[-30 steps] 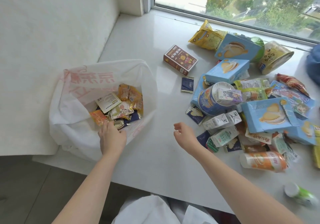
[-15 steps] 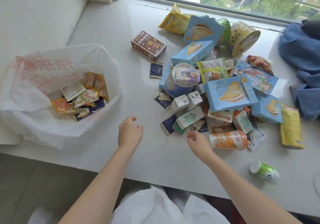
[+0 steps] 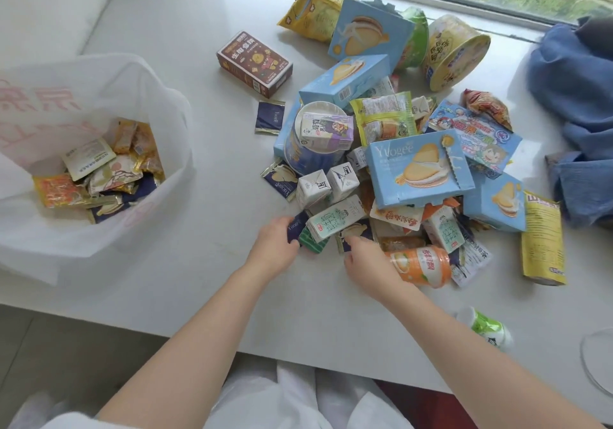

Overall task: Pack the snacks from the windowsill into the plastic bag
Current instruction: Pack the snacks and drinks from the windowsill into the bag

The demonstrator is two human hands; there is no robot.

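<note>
While the white plastic bag [image 3: 99, 149] sits open at the windowsill's [image 3: 205, 23] left, left hand [image 3: 277, 246] pinches 1 navy sachet [image 3: 296, 226] at the snack pile's [image 3: 398, 149] near edge; right hand [image 3: 368, 261] curls fingers on another navy sachet [image 3: 353, 234].

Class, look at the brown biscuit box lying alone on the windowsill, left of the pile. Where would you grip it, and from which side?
Grip the brown biscuit box across its two long side walls, coming from above. It lies flat, broad printed face up, apart from the snack pile, so both narrow edges look free and a hand should span them easily.
</note>
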